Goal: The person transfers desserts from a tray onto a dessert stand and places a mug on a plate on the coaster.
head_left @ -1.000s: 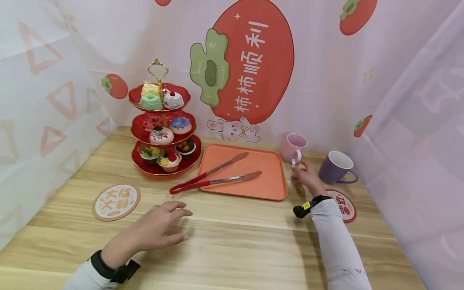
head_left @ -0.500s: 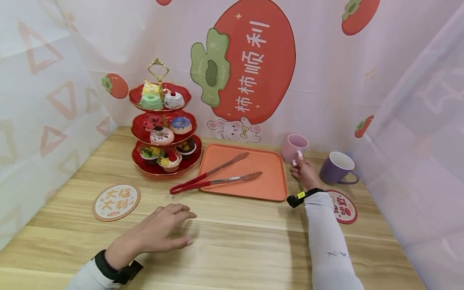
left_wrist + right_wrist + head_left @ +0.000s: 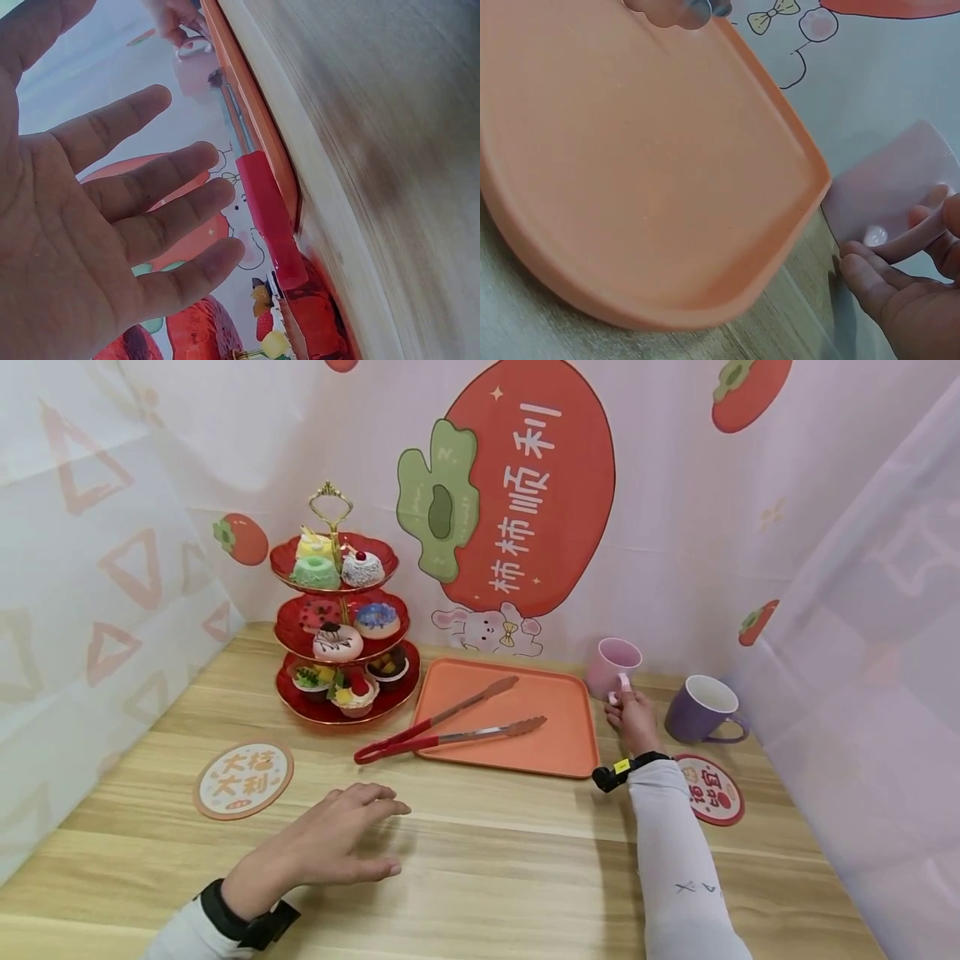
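Note:
My right hand point(image 3: 637, 724) grips the handle of a pink mug point(image 3: 604, 672), which stands upright at the back, beside the tray's right edge. In the right wrist view, fingers point(image 3: 870, 289) and thumb are curled about the handle of the mug point(image 3: 889, 180). My left hand point(image 3: 322, 839) hovers over the front left of the table with its fingers spread and holds nothing. The left wrist view shows its bare palm point(image 3: 60, 247). Nearest to it are red-handled tongs point(image 3: 397, 747), lying spread across an orange tray point(image 3: 562, 752).
A three-tiered red stand point(image 3: 341, 714) with several cakes, donuts and tarts is at the back left. A purple mug point(image 3: 686, 714) stands right of my right hand. Round coasters lie at left point(image 3: 243, 781) and right point(image 3: 716, 793). Printed cloth walls point(image 3: 667, 527) enclose the table.
My right hand has moved slightly forward and closed its fingers on the pink mug's handle. My left hand has drifted a little to the right, still spread. The mug stays in place.

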`<state>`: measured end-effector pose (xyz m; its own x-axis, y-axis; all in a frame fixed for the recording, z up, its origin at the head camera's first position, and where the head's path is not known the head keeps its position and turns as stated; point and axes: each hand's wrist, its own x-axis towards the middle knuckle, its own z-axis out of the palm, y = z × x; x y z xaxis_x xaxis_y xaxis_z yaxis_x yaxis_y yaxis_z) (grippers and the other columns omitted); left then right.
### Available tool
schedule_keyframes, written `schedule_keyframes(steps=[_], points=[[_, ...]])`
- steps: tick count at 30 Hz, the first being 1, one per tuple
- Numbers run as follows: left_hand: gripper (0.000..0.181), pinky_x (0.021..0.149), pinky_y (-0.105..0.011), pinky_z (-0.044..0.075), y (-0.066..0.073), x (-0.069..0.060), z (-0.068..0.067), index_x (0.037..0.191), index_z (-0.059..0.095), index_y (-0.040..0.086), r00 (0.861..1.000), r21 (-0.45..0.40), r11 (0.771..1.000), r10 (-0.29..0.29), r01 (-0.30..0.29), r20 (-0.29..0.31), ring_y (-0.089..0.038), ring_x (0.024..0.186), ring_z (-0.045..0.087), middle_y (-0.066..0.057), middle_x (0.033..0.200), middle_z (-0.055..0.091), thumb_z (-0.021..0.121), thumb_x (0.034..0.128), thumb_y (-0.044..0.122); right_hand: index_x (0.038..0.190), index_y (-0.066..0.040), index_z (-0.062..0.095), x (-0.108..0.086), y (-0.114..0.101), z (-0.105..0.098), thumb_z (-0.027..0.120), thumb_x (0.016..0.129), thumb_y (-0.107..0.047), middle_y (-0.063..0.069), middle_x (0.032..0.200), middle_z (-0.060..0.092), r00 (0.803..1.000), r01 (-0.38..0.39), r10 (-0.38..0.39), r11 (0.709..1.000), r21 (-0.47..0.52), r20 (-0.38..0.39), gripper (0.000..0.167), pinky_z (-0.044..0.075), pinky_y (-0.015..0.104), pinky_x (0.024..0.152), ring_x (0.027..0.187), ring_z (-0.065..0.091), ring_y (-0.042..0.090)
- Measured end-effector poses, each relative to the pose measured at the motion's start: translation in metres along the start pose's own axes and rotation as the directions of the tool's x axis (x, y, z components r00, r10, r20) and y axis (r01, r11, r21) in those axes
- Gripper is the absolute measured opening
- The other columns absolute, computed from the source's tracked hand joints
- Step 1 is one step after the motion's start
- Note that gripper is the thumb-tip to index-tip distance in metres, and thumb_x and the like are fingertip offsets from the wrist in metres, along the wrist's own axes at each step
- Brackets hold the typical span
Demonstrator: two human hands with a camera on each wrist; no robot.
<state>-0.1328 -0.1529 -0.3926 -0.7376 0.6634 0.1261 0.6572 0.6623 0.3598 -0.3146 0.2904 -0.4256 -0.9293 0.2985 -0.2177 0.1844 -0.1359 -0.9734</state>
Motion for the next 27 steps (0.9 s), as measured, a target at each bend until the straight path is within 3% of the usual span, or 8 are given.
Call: schedule_keyframes(steps=[8, 14, 18, 21, 27], points=[[0.053, 0.082, -0.048, 0.041, -0.001, 0.0, 0.0, 0.117, 0.062, 0.014, 1.0, 0.009, 1.0, 0.002, -0.002, -0.008, -0.024, 0.109, 0.05, -0.007, 0.116, 0.055, 0.069, 0.0782, 0.05, 0.116, 0.009, 0.045, 0.006, 0.007, 0.003, 0.037, 0.101, -0.016, 0.015, 0.098, 0.046, 0.993, 0.07, -0.068, 0.998, 0.011, -0.098, 0.031, 0.047, 0.031, 0.082, 0.082, 0.055, 0.017], [0.053, 0.083, -0.048, 0.04, -0.001, -0.002, 0.0, 0.117, 0.062, 0.014, 1.0, 0.007, 1.0, -0.007, 0.007, 0.002, -0.023, 0.109, 0.05, -0.006, 0.116, 0.055, 0.07, 0.0776, 0.049, 0.114, 0.007, 0.047, 0.007, 0.012, 0.004, 0.038, 0.101, -0.017, 0.017, 0.106, 0.047, 0.982, 0.081, -0.072, 0.996, 0.046, -0.176, 0.029, 0.045, 0.034, 0.087, 0.093, 0.057, 0.023], [0.053, 0.083, -0.047, 0.041, -0.001, -0.002, -0.001, 0.118, 0.062, 0.014, 1.0, 0.012, 1.0, -0.006, 0.006, -0.003, -0.023, 0.109, 0.05, -0.006, 0.116, 0.055, 0.071, 0.077, 0.047, 0.104, 0.002, 0.052, 0.013, 0.017, 0.0, 0.042, 0.1, -0.016, 0.013, 0.098, 0.051, 0.968, 0.123, -0.098, 0.988, 0.094, -0.232, 0.021, 0.049, 0.029, 0.079, 0.083, 0.059, 0.019], [0.053, 0.083, -0.047, 0.041, -0.001, -0.002, -0.002, 0.118, 0.062, 0.013, 1.0, 0.014, 1.0, -0.009, 0.009, -0.003, -0.023, 0.109, 0.05, -0.005, 0.116, 0.056, 0.071, 0.0768, 0.047, 0.1, 0.002, 0.052, 0.011, 0.015, -0.003, 0.043, 0.099, -0.016, 0.012, 0.091, 0.052, 0.967, 0.152, -0.119, 0.979, 0.137, -0.225, 0.02, 0.049, 0.026, 0.071, 0.074, 0.057, 0.014], [0.055, 0.082, -0.047, 0.042, -0.002, -0.001, -0.001, 0.117, 0.062, 0.013, 1.0, 0.012, 1.0, -0.007, 0.007, 0.0, -0.023, 0.109, 0.05, -0.005, 0.115, 0.056, 0.069, 0.0778, 0.05, 0.111, 0.011, 0.046, -0.009, 0.002, -0.008, 0.038, 0.101, -0.014, 0.02, 0.106, 0.047, 0.976, 0.162, -0.142, 0.98, 0.118, -0.163, 0.028, 0.044, 0.036, 0.088, 0.088, 0.06, 0.019]])
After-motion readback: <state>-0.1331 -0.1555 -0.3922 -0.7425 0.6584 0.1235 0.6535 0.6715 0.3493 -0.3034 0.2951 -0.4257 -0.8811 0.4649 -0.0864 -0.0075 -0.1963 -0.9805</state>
